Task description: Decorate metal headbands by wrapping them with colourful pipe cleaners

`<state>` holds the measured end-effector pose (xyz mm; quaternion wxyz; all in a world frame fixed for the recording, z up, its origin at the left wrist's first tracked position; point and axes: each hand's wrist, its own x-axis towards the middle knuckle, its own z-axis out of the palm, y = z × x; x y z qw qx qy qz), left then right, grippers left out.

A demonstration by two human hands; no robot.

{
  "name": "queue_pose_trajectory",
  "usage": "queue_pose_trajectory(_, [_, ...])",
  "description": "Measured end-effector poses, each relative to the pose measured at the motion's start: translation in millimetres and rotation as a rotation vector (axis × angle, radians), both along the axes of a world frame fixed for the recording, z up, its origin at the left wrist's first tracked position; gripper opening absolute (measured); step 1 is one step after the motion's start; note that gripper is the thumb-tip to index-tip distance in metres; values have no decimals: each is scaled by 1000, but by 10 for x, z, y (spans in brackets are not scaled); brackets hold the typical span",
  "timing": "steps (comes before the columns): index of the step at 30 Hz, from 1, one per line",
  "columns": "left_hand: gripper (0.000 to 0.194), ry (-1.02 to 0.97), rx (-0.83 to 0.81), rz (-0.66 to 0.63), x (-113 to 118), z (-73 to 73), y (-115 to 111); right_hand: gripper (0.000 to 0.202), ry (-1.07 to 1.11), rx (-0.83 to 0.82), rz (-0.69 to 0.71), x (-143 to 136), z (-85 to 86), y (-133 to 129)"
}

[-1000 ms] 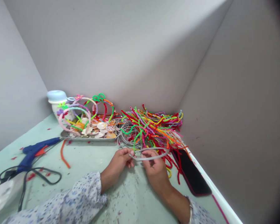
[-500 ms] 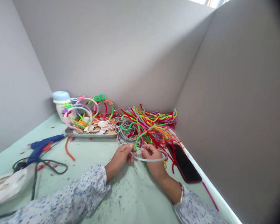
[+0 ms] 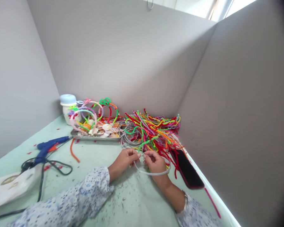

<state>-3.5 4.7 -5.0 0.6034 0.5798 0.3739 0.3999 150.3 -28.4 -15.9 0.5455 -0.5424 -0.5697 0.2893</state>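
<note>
My left hand [image 3: 126, 160] is closed, pinching one end of a pale grey-white hoop [image 3: 153, 173] near the middle of the table. Close beside it, my right hand [image 3: 156, 164] is closed too, its fingertips pinched near a green fuzzy stem [image 3: 146, 142]; what exactly they hold is too small to tell. The hoop curves below the fingertips and passes in front of my right hand. Just behind both hands lie a bundle of grey wire hoops [image 3: 132, 138] and a heap of coloured fuzzy stems [image 3: 156, 126].
A metal tray [image 3: 94, 138] holds shells and decorated hoops, beside a white jar [image 3: 67, 110]. At left lie a blue glue gun [image 3: 46, 146] with its cable, an orange stem [image 3: 73, 152] and a white bag [image 3: 14, 189]. A phone [image 3: 188, 170] lies at right.
The view has tilted up slightly. The green stem between my fingertips no longer stands upright there, and the hoop hangs lower in front of my right hand.
</note>
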Motion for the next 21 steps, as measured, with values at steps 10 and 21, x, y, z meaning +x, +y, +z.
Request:
queue_pose_trajectory(10, [20,-24,-58,18,30,-77,60,15,15,-12,65,42,-53,29])
queue_pose_trajectory(21, [21,-31,-53,24,56,-31,17,11,-49,74,109,69,-32,10])
